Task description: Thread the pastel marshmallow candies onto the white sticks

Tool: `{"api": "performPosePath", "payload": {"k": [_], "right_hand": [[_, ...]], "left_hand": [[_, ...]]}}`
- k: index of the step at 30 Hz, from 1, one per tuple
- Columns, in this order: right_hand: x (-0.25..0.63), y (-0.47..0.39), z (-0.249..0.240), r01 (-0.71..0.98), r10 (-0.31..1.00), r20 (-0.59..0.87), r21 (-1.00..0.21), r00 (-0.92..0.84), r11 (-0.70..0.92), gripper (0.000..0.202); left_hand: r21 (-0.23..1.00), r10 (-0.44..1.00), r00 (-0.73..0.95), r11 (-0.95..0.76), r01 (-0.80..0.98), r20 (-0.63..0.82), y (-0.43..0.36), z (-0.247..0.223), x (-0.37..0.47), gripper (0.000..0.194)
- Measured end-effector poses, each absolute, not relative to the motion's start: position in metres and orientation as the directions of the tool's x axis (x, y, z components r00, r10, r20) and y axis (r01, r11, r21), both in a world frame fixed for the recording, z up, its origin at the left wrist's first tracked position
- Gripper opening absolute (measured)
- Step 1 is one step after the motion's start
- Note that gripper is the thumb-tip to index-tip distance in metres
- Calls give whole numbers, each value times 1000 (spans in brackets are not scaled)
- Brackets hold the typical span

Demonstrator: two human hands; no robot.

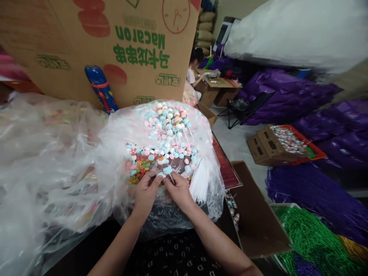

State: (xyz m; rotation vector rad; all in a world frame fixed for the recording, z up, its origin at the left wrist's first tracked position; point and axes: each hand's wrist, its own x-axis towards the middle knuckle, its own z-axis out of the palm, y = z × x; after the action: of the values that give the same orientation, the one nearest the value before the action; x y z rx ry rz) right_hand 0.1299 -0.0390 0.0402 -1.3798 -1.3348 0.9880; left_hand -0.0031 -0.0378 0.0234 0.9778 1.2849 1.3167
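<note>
My left hand is closed in a pinch on a small pale blue and pink marshmallow candy. Close beside it, my right hand pinches a thin white lollipop stick with a blue marshmallow candy at its top. Both hands are over a clear plastic bag spread open around loose candies. Ring-shaped gummies in red, orange and green lie just beyond my left hand. To the right of my right hand rests a bundle of white sticks. Finished candy skewers are heaped farther back.
A large Macaron carton stands behind, with a blue pencil-case-like pouch against it. More plastic bags lie left. An open carton is at right, beside green beads. Another person sits at a far table.
</note>
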Motion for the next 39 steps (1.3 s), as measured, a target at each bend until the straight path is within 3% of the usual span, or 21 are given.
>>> {"api": "performPosePath", "payload": {"k": [5,10,13,24,28,31,35,39], "right_hand": [[135,-36,39,184,996,-20,-982,89,-36,29],[136,-33,41,116,992,-92,-988,86,-101,29],[135,-33,43,98,990,-106,-989,87,-115,28],[135,-35,43,79,985,-141,-986,96,-149,33],[140,-39,51,150,996,-43,-987,77,-54,33],[150,-52,61,196,997,-39,-980,-71,-24,43],[160,-72,67,231,941,-138,-971,-308,-67,48],[160,-83,62,274,920,-160,-960,-359,-60,48]], "left_hand": [[991,991,-70,112,-77,-117,-35,29,-5,40],[954,977,80,209,-215,-196,-33,33,-5,51],[943,975,80,219,-250,-205,-32,28,-7,50],[976,982,75,180,-126,-171,-30,27,-10,47],[941,973,-44,208,-266,-227,-27,30,-6,43],[871,951,-156,167,-463,-266,-22,41,-6,43],[761,953,-123,138,-634,-275,-12,54,-9,46],[725,955,-97,143,-674,-279,-8,54,-11,47]]}}
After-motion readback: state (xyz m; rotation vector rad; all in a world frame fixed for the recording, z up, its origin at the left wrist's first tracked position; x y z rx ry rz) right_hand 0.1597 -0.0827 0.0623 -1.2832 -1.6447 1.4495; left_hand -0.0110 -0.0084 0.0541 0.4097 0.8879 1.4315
